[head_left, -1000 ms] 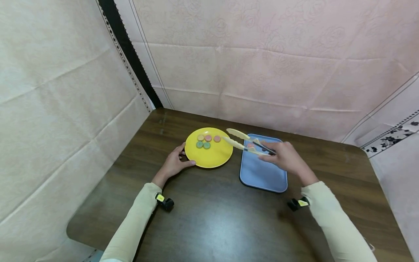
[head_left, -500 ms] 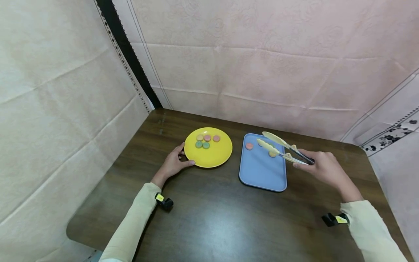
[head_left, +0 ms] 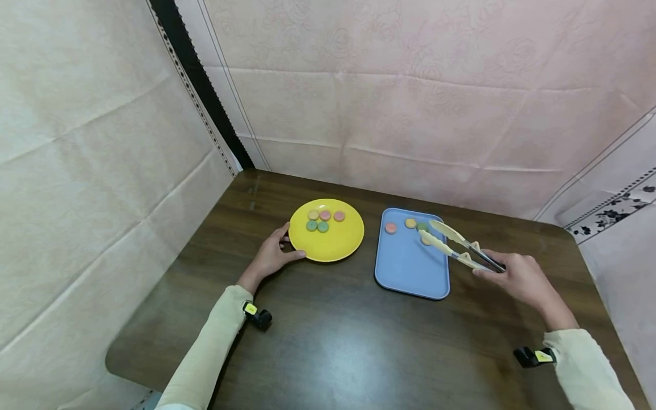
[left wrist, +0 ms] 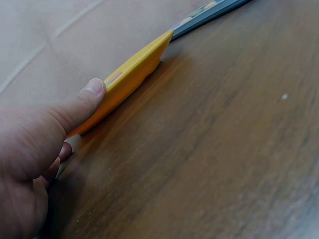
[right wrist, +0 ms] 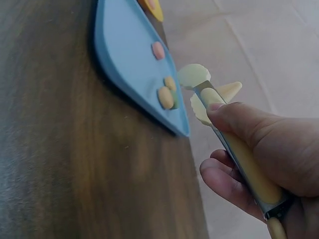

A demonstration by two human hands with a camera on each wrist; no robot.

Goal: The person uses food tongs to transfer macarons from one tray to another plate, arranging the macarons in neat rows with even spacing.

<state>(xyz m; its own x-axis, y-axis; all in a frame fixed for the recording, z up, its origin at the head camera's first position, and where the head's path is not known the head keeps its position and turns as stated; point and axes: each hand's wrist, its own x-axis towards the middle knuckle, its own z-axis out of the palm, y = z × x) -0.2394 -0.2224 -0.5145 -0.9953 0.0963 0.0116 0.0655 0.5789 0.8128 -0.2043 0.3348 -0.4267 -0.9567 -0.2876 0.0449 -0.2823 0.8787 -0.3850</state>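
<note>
At the left edge of a round yellow plate (head_left: 333, 245), my left hand (head_left: 271, 256) grips the rim, thumb on top; the left wrist view shows the thumb (left wrist: 92, 94) there. On the plate lie small macaron-like discs: one yellow, two pink (head_left: 339, 216) and two green (head_left: 323, 227). My right hand (head_left: 523, 280) holds cream-tipped tongs (head_left: 467, 253), their tips spread over the right side of a blue tray (head_left: 410, 273). Near the tips are a green disc (head_left: 422, 226) and a partly hidden yellow one; another yellow disc (head_left: 410, 223) and a pink one (head_left: 390, 228) lie farther left.
Plate and tray stand side by side on a dark wooden table (head_left: 328, 330), a strip of wood between them. Patterned cloth (head_left: 410, 114) hangs behind the table's far edge and along its left side. Both wrists carry small black cameras (head_left: 263, 319).
The right hand first drew the tongs right from between plate and tray, uncovering the tray's discs. It then lowered them slightly toward its right-hand discs. The left hand and plate stayed put.
</note>
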